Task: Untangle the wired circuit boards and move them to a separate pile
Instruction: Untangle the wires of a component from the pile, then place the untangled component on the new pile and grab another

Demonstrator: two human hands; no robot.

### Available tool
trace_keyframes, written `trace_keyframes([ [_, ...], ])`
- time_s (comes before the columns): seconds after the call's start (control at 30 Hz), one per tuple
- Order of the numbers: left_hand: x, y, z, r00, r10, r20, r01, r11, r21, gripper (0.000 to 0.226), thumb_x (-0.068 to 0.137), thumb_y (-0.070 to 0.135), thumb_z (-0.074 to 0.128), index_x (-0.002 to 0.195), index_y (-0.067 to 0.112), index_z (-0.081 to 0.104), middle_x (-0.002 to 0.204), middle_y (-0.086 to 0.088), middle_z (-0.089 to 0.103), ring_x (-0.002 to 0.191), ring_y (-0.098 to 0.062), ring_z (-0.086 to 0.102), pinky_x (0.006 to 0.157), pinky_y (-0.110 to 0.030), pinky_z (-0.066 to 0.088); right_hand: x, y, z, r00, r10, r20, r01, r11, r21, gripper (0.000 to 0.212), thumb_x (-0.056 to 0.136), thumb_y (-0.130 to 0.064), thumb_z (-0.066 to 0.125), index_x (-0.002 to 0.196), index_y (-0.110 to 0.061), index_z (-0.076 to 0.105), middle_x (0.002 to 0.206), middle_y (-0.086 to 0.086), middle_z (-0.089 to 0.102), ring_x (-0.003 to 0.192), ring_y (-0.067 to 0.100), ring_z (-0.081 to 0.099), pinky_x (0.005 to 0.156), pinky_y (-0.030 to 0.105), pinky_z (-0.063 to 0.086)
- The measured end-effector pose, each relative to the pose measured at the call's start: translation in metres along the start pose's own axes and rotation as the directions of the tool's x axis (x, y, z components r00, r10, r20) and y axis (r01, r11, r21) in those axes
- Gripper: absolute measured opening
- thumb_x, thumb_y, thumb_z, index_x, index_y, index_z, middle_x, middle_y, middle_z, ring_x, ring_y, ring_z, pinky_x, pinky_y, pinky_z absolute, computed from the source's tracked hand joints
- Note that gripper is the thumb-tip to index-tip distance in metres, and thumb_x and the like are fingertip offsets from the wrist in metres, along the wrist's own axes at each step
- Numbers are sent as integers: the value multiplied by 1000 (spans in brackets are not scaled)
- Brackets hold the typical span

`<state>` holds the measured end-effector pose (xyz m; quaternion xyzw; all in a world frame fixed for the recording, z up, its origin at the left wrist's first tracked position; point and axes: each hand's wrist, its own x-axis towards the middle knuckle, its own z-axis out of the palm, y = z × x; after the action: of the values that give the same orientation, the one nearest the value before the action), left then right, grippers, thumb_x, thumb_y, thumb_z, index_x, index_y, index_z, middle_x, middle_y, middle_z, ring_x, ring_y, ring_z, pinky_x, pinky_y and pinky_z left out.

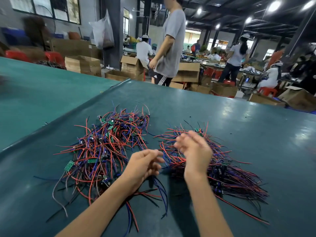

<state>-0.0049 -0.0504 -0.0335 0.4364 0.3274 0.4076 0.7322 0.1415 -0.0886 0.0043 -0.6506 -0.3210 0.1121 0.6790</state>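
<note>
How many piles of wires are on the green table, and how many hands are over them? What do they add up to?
Wire piles: 2, the messy pile and the neater pile
Hands: 2, the left hand and the right hand
Total: 4

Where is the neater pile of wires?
Head view: the neater pile lies on the table, right of the tangled pile, partly under the right hand.

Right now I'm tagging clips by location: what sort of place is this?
Likely a factory assembly hall: piles of wired circuit boards on a green table, cardboard boxes, other workers behind.
</note>
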Motion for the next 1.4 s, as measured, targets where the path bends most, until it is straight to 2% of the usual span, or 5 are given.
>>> trace_keyframes([
  [0.13, 19, 31, -21, 848, 465, -255, -325, 836, 443, 12, 97, 7, 61, 99, 8, 73, 86, -11, 73, 71, -20, 69, 67, -30, 59, -53, 32, 12, 812, -419, 407, 550, 782, -292, 20, 83, 4, 66, 99, -5, 75, 94, 10, 73, 87, 27, 68, 80, 36, 53],
  [0.37, 42, 60, -64, 950, 272, -156, 257, -392, 883, 41, 95, 44, 59, 125, 16, 60, 135, -12, 49, 128, -38, 38, 106, -50, 36, -60, 37, 9, 639, -382, 667, 706, 635, -313, 23, 87, -10, 58, 103, -7, 74, 98, 9, 71, 93, 31, 66, 74, 38, 56],
  [1.13, 30, 89, -68, 873, 472, 121, 175, -536, 826, 8, 89, 30, 65, 85, 24, 66, 85, 3, 70, 94, -26, 58, 76, -38, 26, -55, 42, 8, 716, -383, 583, 620, 734, -279, 22, 90, -16, 58, 103, -13, 75, 97, 0, 71, 86, 22, 67, 75, 37, 54],
  [1.3, 31, 106, -72, 886, 460, 58, -146, 157, 977, 23, 90, 48, 70, 96, 27, 76, 89, 6, 73, 88, -18, 65, 83, -30, 48, -55, 43, 9, 712, -418, 564, 634, 727, -263, 17, 89, -12, 63, 99, -12, 76, 93, 0, 71, 76, 20, 67, 66, 36, 55],
  [1.4, 41, 108, -92, 884, 456, -108, 98, 45, 994, 35, 100, 33, 54, 81, 6, 66, 95, -18, 70, 97, -35, 62, 93, -39, 48, -54, 43, 8, 711, -399, 579, 630, 728, -271, 19, 90, -13, 61, 102, -12, 75, 96, 0, 71, 82, 20, 67, 72, 36, 55],
])
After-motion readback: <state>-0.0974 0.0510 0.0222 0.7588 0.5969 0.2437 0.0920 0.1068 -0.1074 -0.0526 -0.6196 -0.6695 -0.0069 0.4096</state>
